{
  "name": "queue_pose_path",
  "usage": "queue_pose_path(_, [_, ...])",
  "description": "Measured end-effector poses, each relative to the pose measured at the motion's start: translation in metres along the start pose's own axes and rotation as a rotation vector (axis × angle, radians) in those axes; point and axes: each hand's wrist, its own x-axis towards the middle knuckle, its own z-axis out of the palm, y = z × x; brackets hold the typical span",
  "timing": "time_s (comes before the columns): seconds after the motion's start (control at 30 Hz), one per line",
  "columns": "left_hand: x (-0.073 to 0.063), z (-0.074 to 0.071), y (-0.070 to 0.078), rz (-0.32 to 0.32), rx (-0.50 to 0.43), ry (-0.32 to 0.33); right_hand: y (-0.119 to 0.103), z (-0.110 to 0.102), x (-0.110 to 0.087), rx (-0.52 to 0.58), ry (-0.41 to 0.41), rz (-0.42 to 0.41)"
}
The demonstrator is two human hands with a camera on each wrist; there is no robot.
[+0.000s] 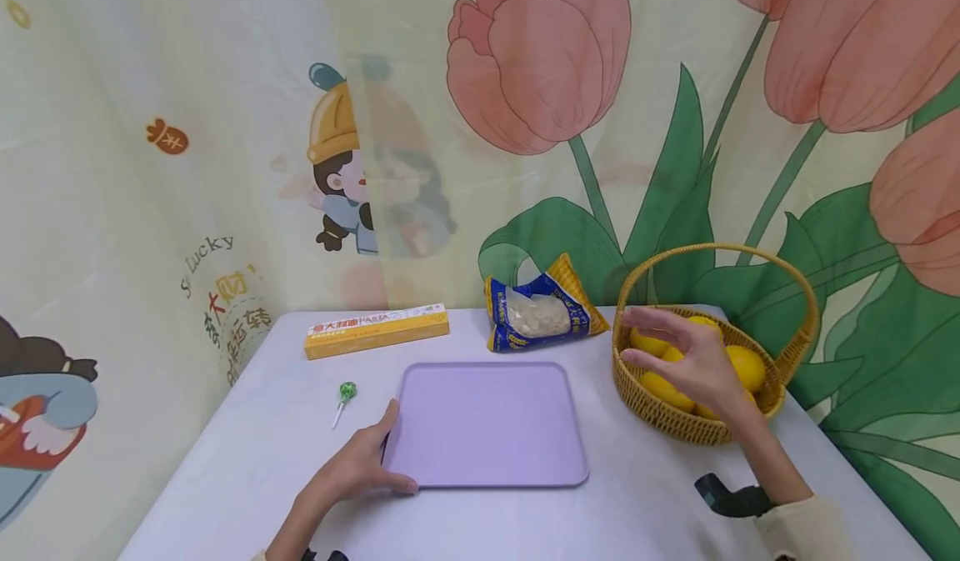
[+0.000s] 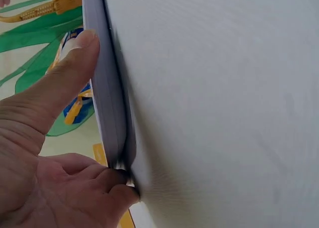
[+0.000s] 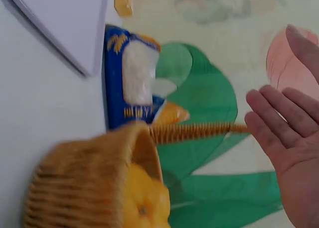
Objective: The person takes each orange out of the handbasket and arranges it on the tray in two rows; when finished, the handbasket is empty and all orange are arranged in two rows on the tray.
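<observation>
My left hand (image 1: 352, 461) grips the near left corner of a light purple rectangular tray (image 1: 487, 428). The thumb (image 2: 75, 63) lies against the tray's rim in the left wrist view, while the other fingers curl at its left side. My right hand (image 1: 693, 361) hovers over a woven basket (image 1: 660, 418) at the right, its fingers spread and nothing in them. Several yellow fruits (image 1: 746, 368) fill that basket, and the hand covers some of them in the head view. One fruit (image 3: 144, 198) shows inside the basket in the right wrist view.
Behind the tray lie a yellow and white pasta box (image 1: 377, 332) and a blue and yellow bag of pasta (image 1: 540, 311). A green-wrapped lollipop (image 1: 347, 392) is left of the tray. The basket's tall handle (image 1: 806, 303) arches upward. A printed curtain (image 1: 405, 27) hangs behind the table.
</observation>
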Motion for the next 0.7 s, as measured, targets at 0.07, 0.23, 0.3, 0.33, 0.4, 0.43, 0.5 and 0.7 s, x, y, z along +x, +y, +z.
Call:
queue_pose_path(0.07, [-0.001, 0.000, -0.001, -0.010, -0.027, 0.005, 0.013, -0.014, 0.010, 0.039, -0.046, 0.054])
queue_pose_path(0.23, [-0.004, -0.002, 0.004, -0.031, -0.051, 0.015, 0.049, -0.043, 0.034, 0.072, -0.151, 0.232])
queue_pose_path(0.3, [-0.005, -0.003, 0.005, -0.037, -0.036, 0.018, 0.062, -0.051, 0.041, 0.057, -0.189, 0.295])
queue_pose_path(0.33, [-0.005, -0.003, 0.005, -0.039, -0.027, 0.020, 0.069, -0.053, 0.045, 0.043, -0.202, 0.313])
queue_pose_path(0.4, [-0.004, -0.003, 0.005, -0.046, -0.019, 0.023, 0.081, -0.056, 0.051, 0.012, -0.231, 0.340])
queue_pose_path(0.43, [-0.004, -0.003, 0.006, -0.050, -0.019, 0.023, 0.086, -0.057, 0.053, -0.007, -0.246, 0.345])
queue_pose_path(0.5, [-0.004, -0.003, 0.007, -0.061, -0.026, 0.022, 0.097, -0.057, 0.057, -0.048, -0.268, 0.357])
queue_pose_path(0.7, [-0.006, -0.001, 0.006, -0.075, -0.042, 0.032, 0.122, -0.053, 0.058, -0.084, -0.320, 0.420])
